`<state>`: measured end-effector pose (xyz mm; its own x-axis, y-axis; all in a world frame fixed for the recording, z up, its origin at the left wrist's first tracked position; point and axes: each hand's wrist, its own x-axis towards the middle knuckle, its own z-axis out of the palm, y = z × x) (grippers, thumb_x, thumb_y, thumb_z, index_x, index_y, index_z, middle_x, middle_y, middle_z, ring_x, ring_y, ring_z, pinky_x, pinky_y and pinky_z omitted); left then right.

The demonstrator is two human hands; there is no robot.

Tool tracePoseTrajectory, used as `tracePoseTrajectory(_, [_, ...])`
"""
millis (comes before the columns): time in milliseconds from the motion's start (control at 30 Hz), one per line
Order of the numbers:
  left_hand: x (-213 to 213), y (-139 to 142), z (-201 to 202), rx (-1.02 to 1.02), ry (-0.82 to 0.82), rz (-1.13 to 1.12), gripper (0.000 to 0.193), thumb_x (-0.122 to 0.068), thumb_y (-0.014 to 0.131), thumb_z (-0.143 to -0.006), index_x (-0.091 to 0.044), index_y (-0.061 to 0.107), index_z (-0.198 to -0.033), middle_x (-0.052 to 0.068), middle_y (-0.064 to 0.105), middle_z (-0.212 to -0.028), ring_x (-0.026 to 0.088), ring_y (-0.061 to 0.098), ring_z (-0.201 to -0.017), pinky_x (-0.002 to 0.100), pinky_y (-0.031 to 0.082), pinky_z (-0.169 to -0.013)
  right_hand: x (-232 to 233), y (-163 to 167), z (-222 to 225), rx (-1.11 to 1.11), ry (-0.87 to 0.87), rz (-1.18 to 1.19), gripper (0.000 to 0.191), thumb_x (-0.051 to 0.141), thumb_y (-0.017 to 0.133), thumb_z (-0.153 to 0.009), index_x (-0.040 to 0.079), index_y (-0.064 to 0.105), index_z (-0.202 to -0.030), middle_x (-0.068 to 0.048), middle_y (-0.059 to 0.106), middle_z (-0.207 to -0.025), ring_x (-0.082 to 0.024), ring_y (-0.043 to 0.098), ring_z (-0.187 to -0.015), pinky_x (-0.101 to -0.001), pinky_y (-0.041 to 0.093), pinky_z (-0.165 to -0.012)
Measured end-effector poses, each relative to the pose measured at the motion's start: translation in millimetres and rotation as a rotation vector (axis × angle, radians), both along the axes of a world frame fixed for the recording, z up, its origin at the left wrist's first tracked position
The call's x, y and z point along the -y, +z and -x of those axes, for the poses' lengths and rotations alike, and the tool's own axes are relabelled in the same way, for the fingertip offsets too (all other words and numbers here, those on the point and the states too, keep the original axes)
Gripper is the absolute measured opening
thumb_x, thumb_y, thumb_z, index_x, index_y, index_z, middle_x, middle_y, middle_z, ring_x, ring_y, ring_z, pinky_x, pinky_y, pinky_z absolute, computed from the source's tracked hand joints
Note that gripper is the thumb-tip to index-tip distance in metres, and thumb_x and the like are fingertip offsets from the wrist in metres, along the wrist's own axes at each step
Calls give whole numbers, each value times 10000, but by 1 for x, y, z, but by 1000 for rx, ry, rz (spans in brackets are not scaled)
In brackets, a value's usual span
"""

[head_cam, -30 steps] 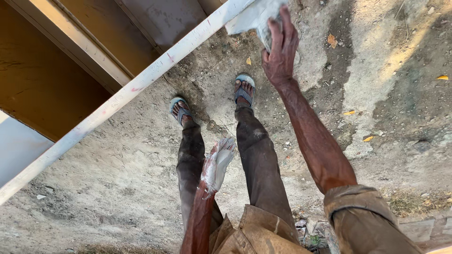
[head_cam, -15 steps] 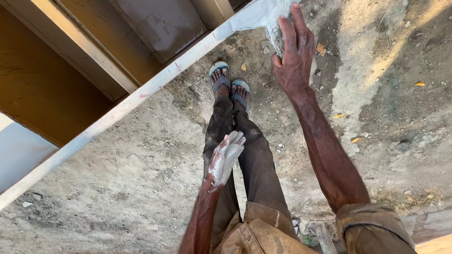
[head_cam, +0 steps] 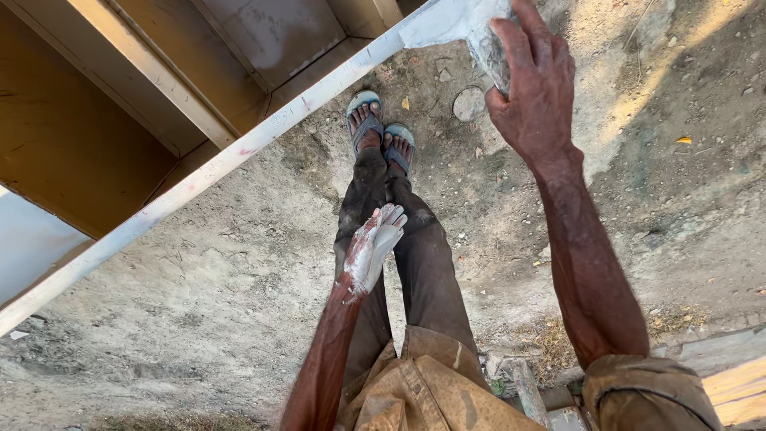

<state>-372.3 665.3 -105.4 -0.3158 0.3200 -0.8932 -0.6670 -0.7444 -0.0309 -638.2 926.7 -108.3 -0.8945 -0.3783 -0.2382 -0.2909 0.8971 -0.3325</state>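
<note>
My right hand (head_cam: 536, 88) reaches forward and presses on the white-coated top corner (head_cam: 456, 19) of a wooden cabinet frame, its fingers curled over that corner. A long white-painted edge of the frame (head_cam: 223, 164) runs from there down to the left. My left hand (head_cam: 373, 246) hangs at my thigh, fingers straight and together, smeared with white paste, holding nothing. My legs in dark trousers and grey sandals (head_cam: 381, 132) stand close together on the dirt below.
The cabinet's brown wooden compartments (head_cam: 152, 88) fill the upper left, with a pale panel (head_cam: 28, 243) at the far left. Dusty ground (head_cam: 239, 303) with small stones and dry leaves spreads around. Wooden planks (head_cam: 738, 383) lie at the lower right.
My feet have stepped together and closer to the cabinet. The view has shifted, so my right hand on the white corner sits higher and further right. My left hand stays at my thigh.
</note>
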Motion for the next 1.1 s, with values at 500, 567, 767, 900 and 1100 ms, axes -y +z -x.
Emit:
tracePoseTrajectory(500, [10, -14, -2, 6, 2, 22, 728, -416, 529, -1048, 66, 345, -1561, 216, 443, -1600, 322, 462, -1466, 424, 350, -1210, -2, -26, -4, -10, -19, 25, 814, -10, 818, -847, 127, 474, -1572, -118, 404, -1665, -371, 476, -1433, -584, 472, -1156])
tracePoseTrajectory(567, [11, -9, 0, 23, -23, 37, 723, -416, 524, -1046, 60, 353, -1562, 213, 452, -1591, 323, 467, -1459, 422, 356, -1202, -4, -31, -19, 53, -49, 26, 789, -2, 819, -862, 143, 484, -1561, -113, 403, -1672, -360, 486, -1402, -571, 494, -1125])
tracePoseTrajectory(767, [18, -9, 20, -21, 40, 9, 696, -379, 533, -1050, 52, 346, -1563, 217, 455, -1583, 321, 460, -1461, 407, 348, -1205, -17, -24, -66, 321, -304, 140, 794, -49, 710, -835, 122, 429, -1557, -135, 350, -1694, -316, 395, -1510, -571, 459, -1193])
tracePoseTrajectory(900, [17, -15, 26, -52, 70, 7, 682, -340, 545, -1052, 68, 335, -1556, 235, 448, -1577, 334, 457, -1466, 413, 360, -1217, -35, -23, -62, 49, -358, 347, 696, -63, 740, -1000, 83, 362, -1565, -138, 272, -1735, -334, 294, -1625, -519, 378, -1359])
tracePoseTrajectory(1100, [-13, -21, 26, -24, -8, 74, 683, -364, 511, -1055, 45, 319, -1568, 226, 432, -1590, 325, 456, -1466, 408, 351, -1231, -44, -28, -32, -65, -269, 276, 829, -138, 724, -898, 136, 386, -1605, -111, 265, -1745, -325, 278, -1644, -469, 289, -1402])
